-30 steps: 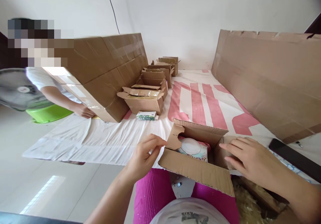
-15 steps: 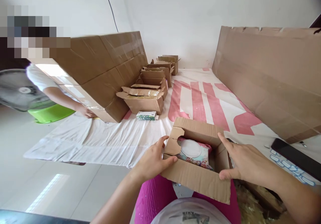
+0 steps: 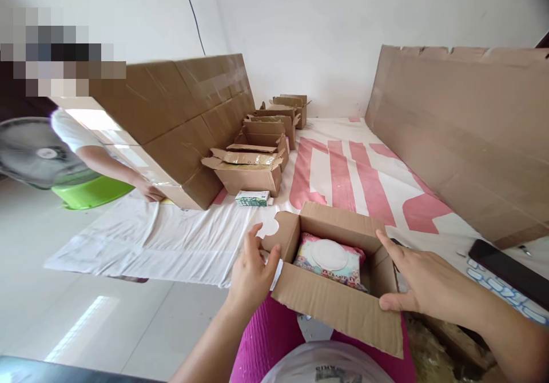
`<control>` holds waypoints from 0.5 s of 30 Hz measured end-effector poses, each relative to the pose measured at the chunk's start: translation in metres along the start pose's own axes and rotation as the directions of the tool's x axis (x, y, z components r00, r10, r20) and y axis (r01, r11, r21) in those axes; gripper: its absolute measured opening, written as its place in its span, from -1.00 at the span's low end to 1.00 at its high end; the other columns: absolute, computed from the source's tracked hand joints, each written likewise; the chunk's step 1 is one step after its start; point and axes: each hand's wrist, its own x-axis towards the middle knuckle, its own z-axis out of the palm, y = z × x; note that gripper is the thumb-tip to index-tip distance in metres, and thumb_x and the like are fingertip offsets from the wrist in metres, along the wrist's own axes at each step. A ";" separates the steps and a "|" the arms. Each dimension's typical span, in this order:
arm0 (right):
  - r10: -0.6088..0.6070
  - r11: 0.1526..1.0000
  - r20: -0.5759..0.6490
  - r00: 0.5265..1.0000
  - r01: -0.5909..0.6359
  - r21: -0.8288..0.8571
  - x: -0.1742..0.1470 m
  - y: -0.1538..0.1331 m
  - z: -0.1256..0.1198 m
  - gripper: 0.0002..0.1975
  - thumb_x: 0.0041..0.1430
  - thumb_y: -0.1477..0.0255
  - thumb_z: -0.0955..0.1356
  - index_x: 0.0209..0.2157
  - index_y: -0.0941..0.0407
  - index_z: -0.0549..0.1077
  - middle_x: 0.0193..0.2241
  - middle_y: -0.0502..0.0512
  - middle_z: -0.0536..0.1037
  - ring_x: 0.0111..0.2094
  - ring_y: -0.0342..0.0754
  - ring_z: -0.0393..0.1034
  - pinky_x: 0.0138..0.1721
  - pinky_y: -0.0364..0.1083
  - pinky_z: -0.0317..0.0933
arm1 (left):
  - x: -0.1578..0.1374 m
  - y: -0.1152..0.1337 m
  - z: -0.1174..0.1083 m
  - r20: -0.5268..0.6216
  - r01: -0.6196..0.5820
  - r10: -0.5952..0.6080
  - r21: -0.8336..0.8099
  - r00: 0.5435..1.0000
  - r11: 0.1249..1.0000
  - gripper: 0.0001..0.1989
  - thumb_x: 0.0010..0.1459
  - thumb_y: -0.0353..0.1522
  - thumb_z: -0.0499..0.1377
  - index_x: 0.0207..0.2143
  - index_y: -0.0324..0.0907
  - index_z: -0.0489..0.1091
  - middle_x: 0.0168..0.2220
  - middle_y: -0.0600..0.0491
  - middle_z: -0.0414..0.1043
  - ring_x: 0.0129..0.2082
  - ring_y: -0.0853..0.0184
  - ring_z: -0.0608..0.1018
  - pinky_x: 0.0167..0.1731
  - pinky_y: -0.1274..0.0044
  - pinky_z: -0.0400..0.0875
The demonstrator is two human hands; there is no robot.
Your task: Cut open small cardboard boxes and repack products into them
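Observation:
A small cardboard box (image 3: 343,308) with raised flaps rests at the table's near edge, over my lap. Inside it lies a colourful pack of wet wipes (image 3: 328,260) with a white oval lid. My left hand (image 3: 255,268) is at the box's left flap, thumb against the flap and index finger at its outer edge; the other fingers are partly hidden. Along the right side, my right hand (image 3: 416,277) grips the box, thumb by the front flap and fingers near the back corner.
Several open cardboard boxes (image 3: 251,180) line up beside a large carton (image 3: 171,114). A small green-and-white carton (image 3: 253,199) stands before them. A cardboard panel (image 3: 463,137) and a phone (image 3: 508,274) are on the right. A co-worker's hand (image 3: 148,188) is at left, near a fan (image 3: 45,151).
The left flap has swung outward from over the wipes, showing more of the pack. My left hand has moved left with it. My right hand stays on the box.

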 end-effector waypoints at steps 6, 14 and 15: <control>-0.021 0.993 0.081 0.996 0.011 0.117 0.002 0.003 -0.001 0.37 -0.28 -0.14 0.45 0.37 0.23 -0.25 0.21 0.52 0.24 0.12 0.42 0.27 -0.02 0.20 0.25 | 0.011 -0.001 -0.012 0.133 -0.261 0.236 0.222 0.963 0.940 -0.66 0.28 -0.20 0.01 -0.02 -0.10 0.43 -0.30 -0.01 0.39 -0.28 0.23 0.49 -0.23 0.37 0.36; 0.034 0.989 0.173 0.984 -0.059 0.138 0.011 0.003 -0.002 0.40 -0.24 -0.13 0.45 0.36 0.22 -0.40 0.10 0.50 0.37 0.02 0.41 0.35 -0.09 0.15 0.27 | 0.014 -0.013 0.001 0.304 -0.437 0.374 0.171 0.876 0.883 -0.60 0.17 -0.50 -0.01 0.03 -0.17 0.39 -0.33 -0.04 0.38 -0.28 0.20 0.44 -0.23 0.36 0.36; 0.024 0.987 0.173 0.985 -0.050 0.151 0.013 0.003 -0.003 0.40 -0.24 -0.11 0.46 0.36 0.21 -0.41 0.13 0.50 0.34 0.04 0.40 0.33 -0.07 0.15 0.26 | 0.014 -0.013 0.003 0.299 -0.447 0.402 0.101 0.865 0.889 -0.50 0.12 -0.55 -0.04 0.11 -0.18 0.30 -0.31 -0.03 0.38 -0.26 0.21 0.44 -0.22 0.37 0.36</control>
